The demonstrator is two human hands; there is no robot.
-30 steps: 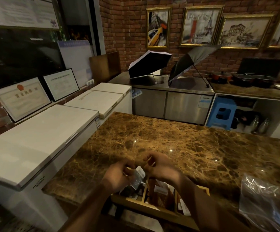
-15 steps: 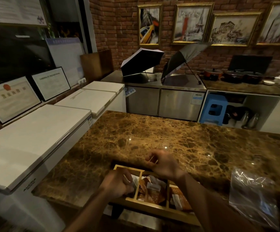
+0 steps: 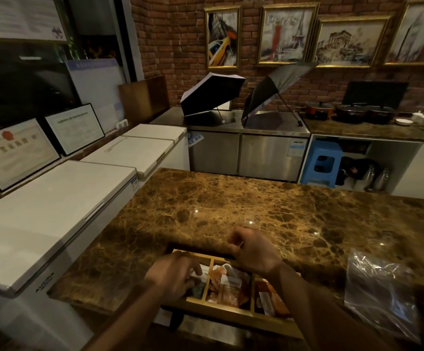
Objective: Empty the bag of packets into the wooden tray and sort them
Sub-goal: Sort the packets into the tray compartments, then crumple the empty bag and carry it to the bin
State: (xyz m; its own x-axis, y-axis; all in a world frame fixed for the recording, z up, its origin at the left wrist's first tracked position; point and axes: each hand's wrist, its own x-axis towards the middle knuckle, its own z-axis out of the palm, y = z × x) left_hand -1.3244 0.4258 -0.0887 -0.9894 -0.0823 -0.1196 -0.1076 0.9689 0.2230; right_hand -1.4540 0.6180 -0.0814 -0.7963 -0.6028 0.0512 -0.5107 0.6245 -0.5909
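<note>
1. Head view: the left hand (image 3: 174,276) reaches down into the left compartment of the pale wooden three-compartment tray (image 3: 221,314). Its fingers (image 3: 192,268) are curled over the packets there, but whether they pinch one cannot be told.
2. The right hand (image 3: 252,252) hovers above the tray's far rim. Its fingers (image 3: 233,240) are loosely curled inward, and nothing clearly shows between them.
3. Orange-brown sachets with white labels (image 3: 227,286) fill the middle compartment, and similar orange packets (image 3: 271,297) lie in the right one. Darker, greyish packets (image 3: 198,290) sit in the left compartment under the left hand.
4. The crumpled clear plastic bag (image 3: 380,290) lies well apart to the right on the brown veined marble counter (image 3: 244,206). It looks emptied, so the work in hand is likely sorting.
5. To do this well, lift one packet at a time by an edge, read its colour before dropping it, and keep the right hand free to steady the tray, which sits at the counter's near edge.
</note>
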